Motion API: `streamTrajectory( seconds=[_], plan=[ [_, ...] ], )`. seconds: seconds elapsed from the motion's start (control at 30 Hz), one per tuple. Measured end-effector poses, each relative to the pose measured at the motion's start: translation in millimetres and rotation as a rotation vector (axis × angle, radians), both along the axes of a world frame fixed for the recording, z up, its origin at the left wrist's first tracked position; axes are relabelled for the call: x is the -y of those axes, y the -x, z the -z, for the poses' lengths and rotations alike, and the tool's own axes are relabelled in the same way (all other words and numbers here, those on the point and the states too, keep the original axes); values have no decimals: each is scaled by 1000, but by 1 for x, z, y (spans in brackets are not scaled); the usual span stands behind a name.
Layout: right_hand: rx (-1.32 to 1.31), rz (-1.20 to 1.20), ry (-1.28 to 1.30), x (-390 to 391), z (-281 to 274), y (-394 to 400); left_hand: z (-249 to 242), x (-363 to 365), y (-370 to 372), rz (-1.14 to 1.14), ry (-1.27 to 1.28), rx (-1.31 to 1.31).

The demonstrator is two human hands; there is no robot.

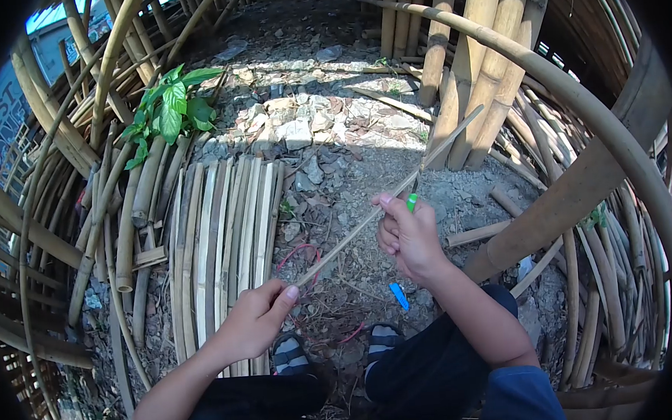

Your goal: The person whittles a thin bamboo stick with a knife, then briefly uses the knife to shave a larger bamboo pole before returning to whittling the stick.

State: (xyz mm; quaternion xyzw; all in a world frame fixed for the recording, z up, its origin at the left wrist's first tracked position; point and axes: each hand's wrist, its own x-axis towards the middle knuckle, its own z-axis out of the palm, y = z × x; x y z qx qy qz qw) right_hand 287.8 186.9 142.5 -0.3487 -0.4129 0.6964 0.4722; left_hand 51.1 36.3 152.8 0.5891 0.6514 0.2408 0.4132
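Observation:
A long, thin bamboo strip (353,236) runs slantwise in front of me, from lower left to upper right. My left hand (262,316) is closed around its lower end, thumb lying along the top. My right hand (411,236) grips a green-handled knife (412,201), most of the handle hidden in the fist. The knife's thin dark blade rises against the strip, and the right thumb presses near the same spot. Beyond the right hand the strip's far end points toward the standing bamboo poles (489,70). A bright blue object (399,296) lies on the ground below the right wrist.
Split bamboo slats (226,240) lie side by side at the left. A leafy green plant (172,108) grows among stacked poles behind them. One thick pole (581,195) leans across the right side. Broken stones (296,128) cover the ground ahead; a pink loop (298,248) lies near the slats.

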Motion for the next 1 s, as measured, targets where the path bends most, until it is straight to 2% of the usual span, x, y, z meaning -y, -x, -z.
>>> streamTrajectory(
  seconds=[0.07,0.13,0.2,0.3,0.4,0.47,0.5,0.57,0.63,0.7,0.73,0.83,0.97,1.0],
  plan=[
    [4,-12,4,-3,-7,-3,5,1,7,4,11,34],
    [52,33,-59,-13,-12,-12,9,5,14,-122,198,258],
    [35,52,-80,-27,-11,-27,16,9,20,-118,189,263],
    [20,87,-99,-43,-13,-44,8,7,23,52,85,58],
    [86,113,-85,-43,-17,-42,5,7,18,17,-9,-12],
    [223,334,-6,-32,-16,-32,2,5,15,-21,-28,-60],
    [222,333,-8,-27,-6,-28,1,4,14,-58,-42,-110],
    [494,276,-336,-15,23,-20,2,5,11,-92,-58,-147],
    [841,58,-635,18,13,-2,1,5,7,-120,-73,-188],
    [934,-103,-758,40,20,13,-2,5,4,-192,-95,-249],
    [929,-96,-753,45,25,18,-2,5,4,-186,-95,-255],
    [1004,-309,-783,48,36,27,3,7,4,-225,-193,-307],
    [1032,-280,-876,29,27,21,-8,11,4,-226,-203,-261],
    [1036,-192,-824,12,21,16,-10,13,6,-231,-246,-280]
  ],
)
